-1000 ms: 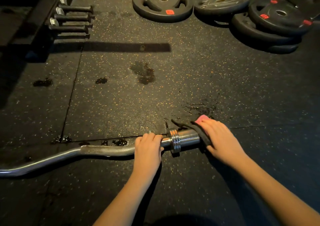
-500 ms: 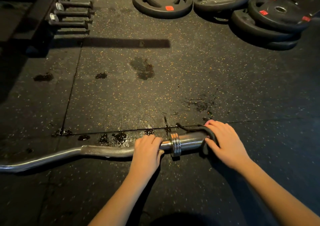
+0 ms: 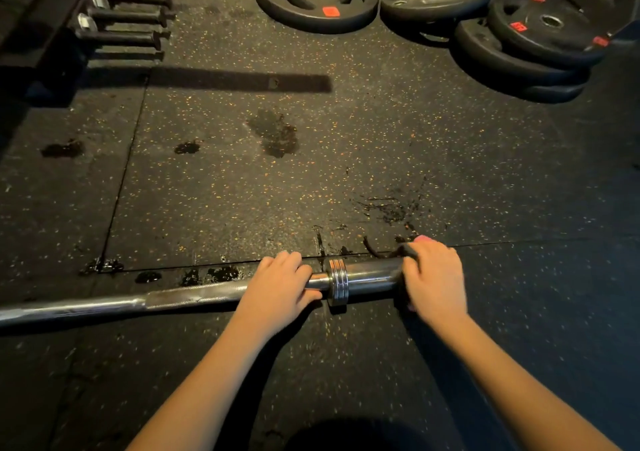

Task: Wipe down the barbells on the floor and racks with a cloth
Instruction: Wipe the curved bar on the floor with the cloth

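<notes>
Curled chrome barbell (image 3: 370,275) is clamped by the left hand (image 3: 280,284) beside the collar (image 3: 337,282) — dark-and-pink cloth (image 3: 410,250), gripped round the sleeve end by the right hand (image 3: 433,281), is best rotated.

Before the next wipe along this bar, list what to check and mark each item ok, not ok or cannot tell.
1. The barbell is steadied: ok, the left hand grips the shaft beside the collar.
2. The cloth is in hand: ok, the right hand holds it round the outer end of the sleeve.
3. The cloth wraps the sleeve all round: cannot tell, the hand hides most of it.
4. The barbell lies on the floor: ok.
5. The floor by the barbell is dry: not ok, wet patches lie just behind the shaft.
6. The sleeve is clean: cannot tell, the light is dim.
</notes>
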Demonstrator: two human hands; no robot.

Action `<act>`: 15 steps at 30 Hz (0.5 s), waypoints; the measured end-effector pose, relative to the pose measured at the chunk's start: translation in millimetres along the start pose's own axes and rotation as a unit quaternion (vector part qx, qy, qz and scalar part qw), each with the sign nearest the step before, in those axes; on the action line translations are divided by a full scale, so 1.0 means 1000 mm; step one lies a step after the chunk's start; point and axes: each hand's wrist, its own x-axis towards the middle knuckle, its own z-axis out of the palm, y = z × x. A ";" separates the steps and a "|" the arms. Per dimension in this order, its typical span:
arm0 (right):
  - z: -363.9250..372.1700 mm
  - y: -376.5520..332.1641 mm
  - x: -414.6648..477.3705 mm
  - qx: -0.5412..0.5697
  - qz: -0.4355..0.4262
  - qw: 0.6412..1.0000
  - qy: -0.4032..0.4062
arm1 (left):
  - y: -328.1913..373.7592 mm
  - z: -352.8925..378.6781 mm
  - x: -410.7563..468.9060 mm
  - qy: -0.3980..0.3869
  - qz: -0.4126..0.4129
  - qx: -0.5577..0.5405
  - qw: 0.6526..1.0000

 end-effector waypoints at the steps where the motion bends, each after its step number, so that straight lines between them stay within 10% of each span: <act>1: 0.006 -0.015 -0.003 0.001 -0.034 0.999 -0.005 | -0.004 -0.003 0.004 -0.019 -0.002 -0.008 1.000; 5: 0.008 -0.018 -0.007 0.005 -0.170 0.983 -0.072 | -0.010 -0.011 0.017 -0.059 -0.013 -0.039 0.997; 15: 0.008 -0.008 0.015 -0.001 -0.010 1.000 0.014 | 0.029 0.004 0.032 0.015 -0.002 -0.036 0.999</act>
